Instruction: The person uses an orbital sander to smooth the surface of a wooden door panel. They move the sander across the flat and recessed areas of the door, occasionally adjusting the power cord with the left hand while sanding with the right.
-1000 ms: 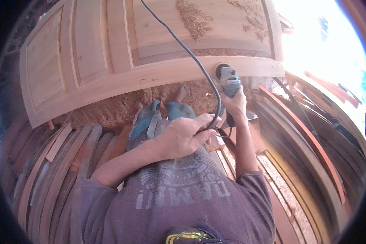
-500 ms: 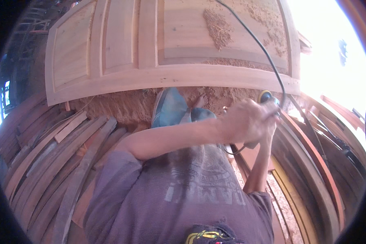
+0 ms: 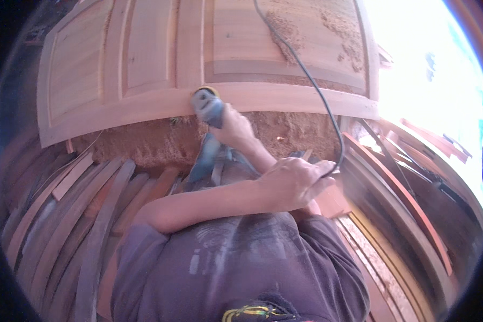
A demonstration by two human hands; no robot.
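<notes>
A blue-and-grey angle grinder (image 3: 207, 106) with a yellow-edged disc is in my right hand (image 3: 235, 127), fingers wrapped round its body. Its disc end is at the near rail of a pale wooden panel door (image 3: 284, 96); whether it touches the wood I cannot tell. My left forearm crosses in front of my body over the right arm. At its end my left hand (image 3: 295, 183) is closed on the dark power cord (image 3: 327, 104), which runs up across the door from there.
Wood shavings (image 3: 342, 40) lie on the door's right panel. Sawdust (image 3: 145, 142) covers the ground below its near edge. Dark boards (image 3: 99, 241) are stacked on my left, and more timber (image 3: 413, 198) lies along my right. Bright light comes in at the far right.
My right hand has swung the grinder leftward from the right side to the door's near rail. My left hand has moved slightly left and down, now apart from the grinder, on the cord.
</notes>
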